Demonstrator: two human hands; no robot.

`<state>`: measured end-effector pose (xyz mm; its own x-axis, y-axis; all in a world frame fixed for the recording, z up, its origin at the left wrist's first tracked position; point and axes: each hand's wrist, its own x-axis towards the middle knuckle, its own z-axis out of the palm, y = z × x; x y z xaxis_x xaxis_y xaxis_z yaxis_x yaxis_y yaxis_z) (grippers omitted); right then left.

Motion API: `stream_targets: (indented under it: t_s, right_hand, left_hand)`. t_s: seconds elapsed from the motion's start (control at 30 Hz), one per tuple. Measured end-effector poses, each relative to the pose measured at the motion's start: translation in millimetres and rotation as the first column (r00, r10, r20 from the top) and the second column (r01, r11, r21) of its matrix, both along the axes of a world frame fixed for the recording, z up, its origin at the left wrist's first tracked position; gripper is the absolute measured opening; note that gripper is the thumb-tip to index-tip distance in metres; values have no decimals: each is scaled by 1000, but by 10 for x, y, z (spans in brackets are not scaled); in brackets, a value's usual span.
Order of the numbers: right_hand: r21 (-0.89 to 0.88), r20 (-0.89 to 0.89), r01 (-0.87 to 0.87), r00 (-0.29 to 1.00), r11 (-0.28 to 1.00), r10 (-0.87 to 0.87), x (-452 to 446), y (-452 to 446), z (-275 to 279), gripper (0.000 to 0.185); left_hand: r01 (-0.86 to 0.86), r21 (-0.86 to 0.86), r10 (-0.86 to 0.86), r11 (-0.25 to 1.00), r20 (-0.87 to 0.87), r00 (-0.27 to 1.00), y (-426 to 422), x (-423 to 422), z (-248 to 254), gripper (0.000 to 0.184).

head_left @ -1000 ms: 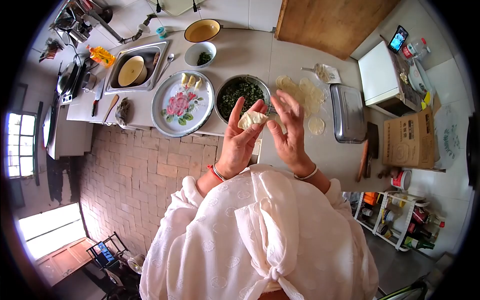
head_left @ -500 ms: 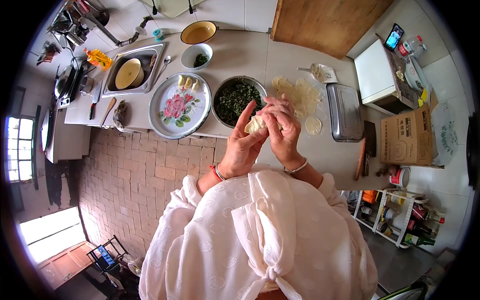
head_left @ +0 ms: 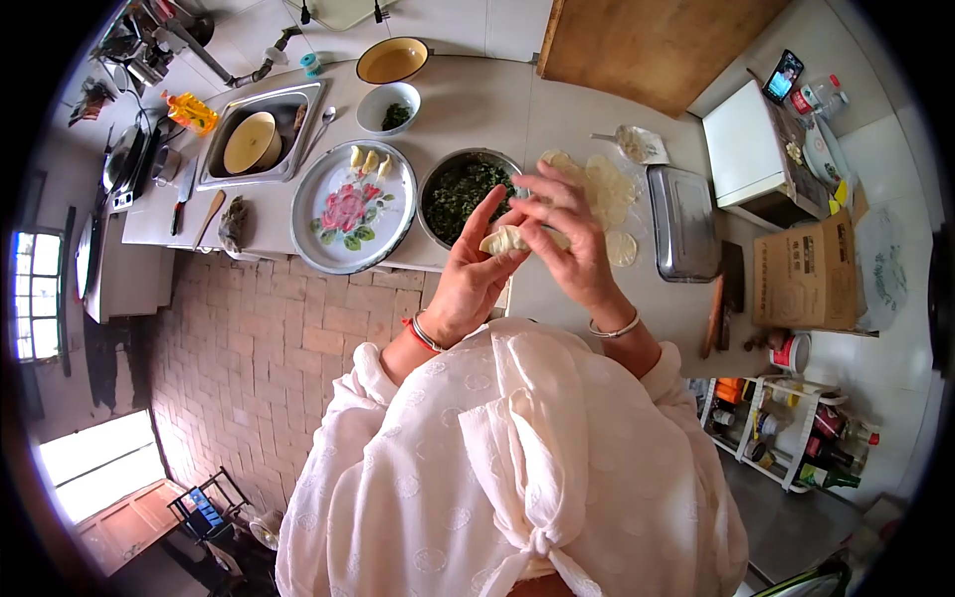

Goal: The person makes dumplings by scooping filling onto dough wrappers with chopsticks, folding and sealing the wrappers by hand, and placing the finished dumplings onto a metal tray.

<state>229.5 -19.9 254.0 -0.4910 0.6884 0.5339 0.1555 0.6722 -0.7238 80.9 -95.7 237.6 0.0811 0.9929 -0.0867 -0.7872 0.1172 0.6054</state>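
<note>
A pale dumpling with a pleated edge is in my hands, above the counter's front edge. My left hand holds its left end between thumb and fingers. At its right end, my right hand has the thumb and a finger on the dough, while the other fingers are lifted and spread. Just behind my hands stands a metal bowl of chopped green filling. Round dough wrappers lie to the right, partly behind my right hand. On the left, a flower-patterned tray carries several finished dumplings near its far rim.
A white bowl with greens and a yellow basin stand at the back. The sink is at left. A lidded metal box, a cleaver and a cardboard box are at right.
My right hand has shifted slightly right, its fingers spreading and lifting from the dumpling. The dumpling shows more of its length now. My left hand has moved slightly left and still holds it.
</note>
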Motion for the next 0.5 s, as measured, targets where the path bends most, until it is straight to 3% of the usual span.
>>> stream_targets:
  t_s: [0.03,0.1,0.3,0.43,0.5]
  right_hand:
    - [21,48,-12,999,1000,11,-28,-4,6,15]
    - [16,-15,29,999,999,-28,-82,-37,-45,8]
    - [44,-146,116,983,992,-109,-153,-147,-116,3]
    - [69,-87,128,989,989,-122,-133,-147,-127,6]
    - [-121,-204,103,971,987,-126,-208,-237,-11,7]
  left_hand:
    - [6,3,-6,1000,-26,1000,3,11,7,73]
    - [10,7,-9,1000,-77,997,4,30,28,73]
    - [90,-50,-91,995,-17,996,8,32,-5,65]
    - [57,-28,-58,998,-46,997,22,26,-96,59]
    - [47,7,-46,999,-121,992,25,-11,-99,56]
